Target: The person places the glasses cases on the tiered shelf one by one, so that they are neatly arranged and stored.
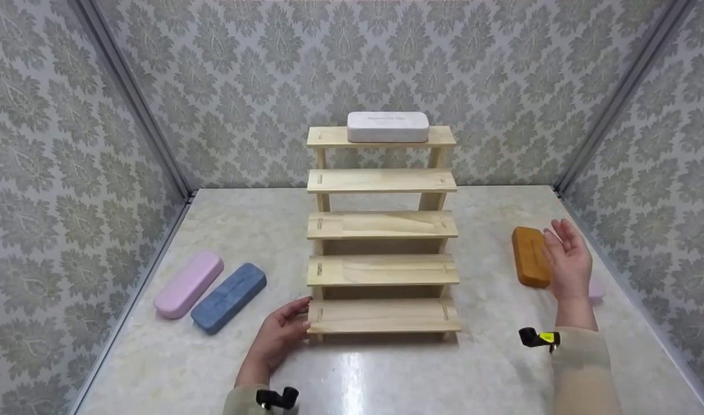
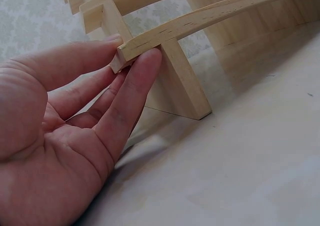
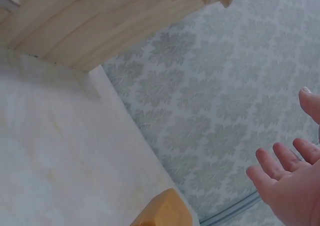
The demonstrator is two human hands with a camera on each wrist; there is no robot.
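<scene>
Left hand [image 1: 278,336] pinches the lowest step [image 1: 383,316] of a wooden shelf [image 1: 383,226] as the right hand [image 1: 571,262], well apart from it, is held near an orange case [image 1: 529,259].

The five-step shelf stands upright at the centre of the frame on a pale table [image 1: 398,377], a white case [image 1: 388,129] lying on its top. Thumb and fingers of the left hand, lower left of centre, clamp the step's left end; the right hand, at the frame's right, holds nothing, its fingers loosely extended. At left, a pink case [image 1: 189,284] and a blue case [image 1: 229,298] lie side by side. Another pink object [image 1: 597,291], mostly hidden, shows beside the right wrist. Patterned wallpaper [image 1: 279,75] fills the background.
</scene>
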